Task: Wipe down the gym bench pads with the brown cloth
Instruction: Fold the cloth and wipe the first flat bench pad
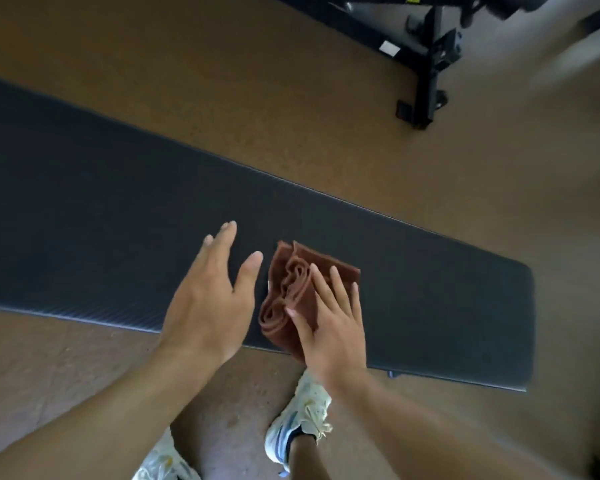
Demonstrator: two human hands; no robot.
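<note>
Head view looked down on a long dark bench pad [118, 188] running left to right across the frame, its rounded end on the right. Brown cloth [293, 292] lay folded in loose layers on the pad, close to the near edge and towards the right half; its near corner reached the pad edge. Right hand [333, 327] lay flat on the cloth with straight, spread fingers [338, 289] pressing down on top; grip open, nothing curled around the fabric. The fold edges showed just left of those fingers. Left hand [210, 303] sat just left of the cloth, palm down over the pad, fingers straight and slightly spread, thumb [248, 273] pointing towards the cloth with a narrow gap between them; grip open, holding nothing. Could not tell if the left palm touched the pad or hung just above it. Both forearms came in from the bottom of the frame. Two pale sneakers [300, 420] stood on the brown speckled floor [222, 81] below the near edge of the pad. Black metal frame [430, 64] of other gym equipment stood on the floor at the top right, well apart from the pad; a small white label showed on one of its bars. The far right edge of the view was blurred.
</note>
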